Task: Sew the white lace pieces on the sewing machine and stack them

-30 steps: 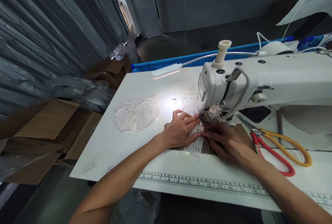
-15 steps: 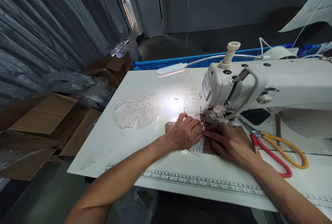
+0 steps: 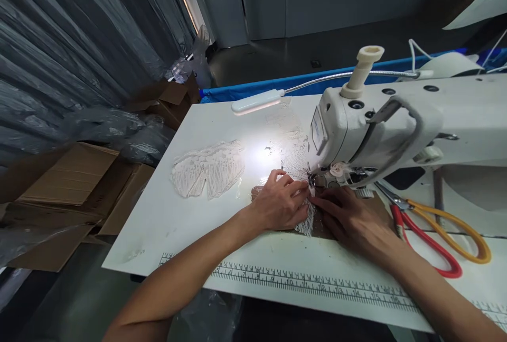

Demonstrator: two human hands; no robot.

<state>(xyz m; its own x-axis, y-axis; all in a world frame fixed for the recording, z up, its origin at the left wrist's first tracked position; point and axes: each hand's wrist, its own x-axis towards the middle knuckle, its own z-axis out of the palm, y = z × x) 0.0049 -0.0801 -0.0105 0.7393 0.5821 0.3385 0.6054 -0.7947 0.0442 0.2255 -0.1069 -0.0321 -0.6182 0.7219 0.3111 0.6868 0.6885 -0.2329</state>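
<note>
My left hand (image 3: 280, 203) lies on a strip of white lace (image 3: 307, 220) just left of the needle of a white sewing machine (image 3: 396, 120), fingers curled and pressed onto the lace. My right hand (image 3: 350, 218) rests flat on the brown piece (image 3: 325, 228) under the lace, fingertips at the presser foot (image 3: 317, 179). The lace runs under the foot and on across the lit table behind it.
A loose lace piece (image 3: 208, 168) lies to the left on the white table (image 3: 190, 225). Scissors with red and yellow handles (image 3: 435, 231) lie to the right. A gooseneck lamp (image 3: 257, 101) hangs over the work. Cardboard boxes (image 3: 67, 188) stand left of the table.
The lace has shortened in front of the needle as it fed back. Both hands stay at the presser foot; the view has shifted closer to the machine.
</note>
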